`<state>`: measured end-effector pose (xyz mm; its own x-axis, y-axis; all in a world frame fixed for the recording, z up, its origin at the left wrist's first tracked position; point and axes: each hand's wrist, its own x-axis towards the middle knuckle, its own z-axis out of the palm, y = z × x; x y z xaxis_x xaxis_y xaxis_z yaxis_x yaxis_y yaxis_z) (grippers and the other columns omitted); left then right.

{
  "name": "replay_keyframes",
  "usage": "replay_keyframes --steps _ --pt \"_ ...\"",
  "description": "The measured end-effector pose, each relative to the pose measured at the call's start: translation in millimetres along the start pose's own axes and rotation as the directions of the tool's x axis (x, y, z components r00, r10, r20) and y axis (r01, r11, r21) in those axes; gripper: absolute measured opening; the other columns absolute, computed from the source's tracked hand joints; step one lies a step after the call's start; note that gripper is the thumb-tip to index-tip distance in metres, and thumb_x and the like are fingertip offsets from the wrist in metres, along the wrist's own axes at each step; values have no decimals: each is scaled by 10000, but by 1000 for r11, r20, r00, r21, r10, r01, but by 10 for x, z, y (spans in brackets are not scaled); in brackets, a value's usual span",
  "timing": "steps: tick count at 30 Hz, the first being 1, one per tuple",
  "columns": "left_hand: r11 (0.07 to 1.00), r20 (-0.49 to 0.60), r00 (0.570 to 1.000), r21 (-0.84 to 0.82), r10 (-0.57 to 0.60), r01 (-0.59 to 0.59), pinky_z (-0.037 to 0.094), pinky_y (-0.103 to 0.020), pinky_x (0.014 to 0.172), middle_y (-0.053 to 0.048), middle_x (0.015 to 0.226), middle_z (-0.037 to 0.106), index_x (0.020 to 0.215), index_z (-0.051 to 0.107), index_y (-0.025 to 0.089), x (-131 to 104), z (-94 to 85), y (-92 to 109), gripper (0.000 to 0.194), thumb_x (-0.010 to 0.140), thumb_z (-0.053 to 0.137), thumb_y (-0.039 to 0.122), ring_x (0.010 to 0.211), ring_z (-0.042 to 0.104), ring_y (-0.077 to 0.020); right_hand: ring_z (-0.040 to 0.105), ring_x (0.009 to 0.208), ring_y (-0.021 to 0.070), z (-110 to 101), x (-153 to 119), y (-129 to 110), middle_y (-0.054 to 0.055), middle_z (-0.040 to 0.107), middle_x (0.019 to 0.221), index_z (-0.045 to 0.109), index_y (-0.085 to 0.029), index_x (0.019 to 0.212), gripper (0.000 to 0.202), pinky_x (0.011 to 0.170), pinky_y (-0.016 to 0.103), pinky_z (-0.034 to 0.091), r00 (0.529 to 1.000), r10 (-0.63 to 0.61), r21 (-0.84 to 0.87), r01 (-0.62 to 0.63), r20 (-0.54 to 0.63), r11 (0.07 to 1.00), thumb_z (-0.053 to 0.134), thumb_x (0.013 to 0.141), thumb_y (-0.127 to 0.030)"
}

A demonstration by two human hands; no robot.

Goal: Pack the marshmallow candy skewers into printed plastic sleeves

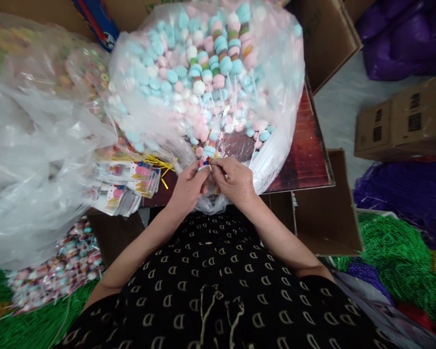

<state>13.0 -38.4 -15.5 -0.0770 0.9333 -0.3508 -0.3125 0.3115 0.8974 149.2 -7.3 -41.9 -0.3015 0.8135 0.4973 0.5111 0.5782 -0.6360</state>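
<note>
Near the table's front edge, my left hand (189,188) and my right hand (236,180) meet with fingers closed. Between them they pinch the near end of a clear printed bag with a marshmallow skewer (211,145) inside. The fingers hide the pinched end, so any tie there cannot be made out. Just beyond, several unwrapped marshmallow skewers (218,53) lie side by side on a big clear sack of pink, blue and white marshmallows (160,63). Left of my hands are loose yellow twist ties (163,165) and stacked printed bags (121,186).
Clear plastic sacking (32,160) covers the left side. The dark red table (308,150) ends at the right. Open cardboard boxes (327,203) stand below it. Wrapped skewers (58,271) are heaped at lower left, and green beads (396,247) at lower right.
</note>
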Motion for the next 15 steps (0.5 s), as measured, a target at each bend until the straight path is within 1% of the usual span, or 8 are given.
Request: replay_keyframes --steps 7,11,15 --pt "1000 7 1000 -9 -12 12 223 -185 364 83 556 475 792 625 199 2 -18 -19 148 813 728 304 379 385 -39 708 798 159 -31 35 16 45 773 837 731 -197 910 269 743 278 543 999 -46 -24 47 27 999 491 1031 -208" --pt "1000 3 1000 -3 -21 21 220 -183 364 83 549 478 796 626 198 2 -18 -22 145 826 723 301 378 394 -41 664 751 154 -20 43 19 38 733 794 700 -197 864 250 711 276 504 999 -16 -36 18 51 999 497 1011 -206" --pt "1000 3 1000 -2 -22 22 205 -183 361 89 515 463 772 602 200 0 -6 -14 155 828 709 296 371 375 -43 628 699 148 22 44 25 31 704 769 664 -200 842 191 665 277 464 1000 11 -71 -9 26 997 516 963 -189"
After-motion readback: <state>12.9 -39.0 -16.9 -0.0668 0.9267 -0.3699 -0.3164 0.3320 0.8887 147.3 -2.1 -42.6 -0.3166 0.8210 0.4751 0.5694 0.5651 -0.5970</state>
